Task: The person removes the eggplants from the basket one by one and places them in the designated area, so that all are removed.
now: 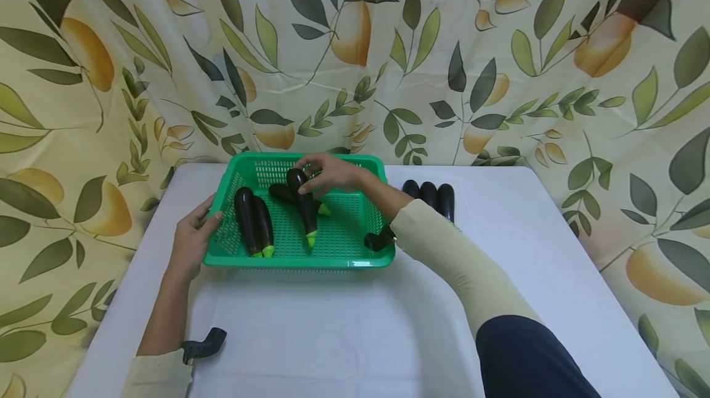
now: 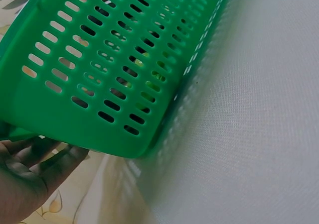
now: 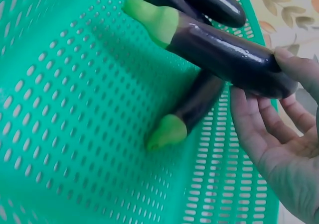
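My right hand (image 1: 331, 174) pinches a dark purple eggplant (image 1: 302, 201) by its blunt end, thumb on one side and fingers on the other. Its green stem end points toward me, over the inside of a green plastic basket (image 1: 299, 262). Beneath it, another eggplant (image 3: 202, 97) lies in the basket, partly covered in the right wrist view. Two more eggplants (image 1: 246, 219) lie side by side at the basket's left. My left hand (image 1: 191, 235) grips the basket's left rim, thumb on top; in the left wrist view its fingers (image 2: 65, 167) reach under the rim.
Three eggplants (image 1: 428, 193) lie in a row on the white-covered table (image 1: 344, 330), right of the basket, partly behind my right sleeve (image 1: 449, 250). A curtain (image 1: 355, 96) printed with leaves and fruit hangs behind the table. Each wrist carries a black camera mount (image 1: 205, 344).
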The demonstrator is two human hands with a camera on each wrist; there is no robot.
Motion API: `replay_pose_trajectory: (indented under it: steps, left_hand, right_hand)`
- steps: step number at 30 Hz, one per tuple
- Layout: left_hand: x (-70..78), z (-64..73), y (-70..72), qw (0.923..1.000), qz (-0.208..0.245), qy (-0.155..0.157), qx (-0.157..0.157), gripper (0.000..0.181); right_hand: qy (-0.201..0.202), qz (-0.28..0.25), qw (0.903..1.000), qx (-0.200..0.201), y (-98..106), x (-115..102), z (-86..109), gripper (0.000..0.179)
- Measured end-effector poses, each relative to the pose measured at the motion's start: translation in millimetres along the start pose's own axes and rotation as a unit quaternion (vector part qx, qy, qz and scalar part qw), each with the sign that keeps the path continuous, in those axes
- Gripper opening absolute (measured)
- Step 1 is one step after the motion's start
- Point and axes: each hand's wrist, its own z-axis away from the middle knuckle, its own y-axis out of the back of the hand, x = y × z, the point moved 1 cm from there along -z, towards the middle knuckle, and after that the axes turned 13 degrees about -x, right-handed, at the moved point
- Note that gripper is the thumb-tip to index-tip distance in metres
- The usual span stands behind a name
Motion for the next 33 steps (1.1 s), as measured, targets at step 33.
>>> replay_pose_trajectory:
  steps: [33]
  left_hand:
    - [0.7, 1.7, -1.1, 1.0, 0.003, -0.007, 0.0, 0.058]
  right_hand:
    - [0.039, -0.054, 0.9913, 0.114, 34.1, 14.9, 77.2, 0.051]
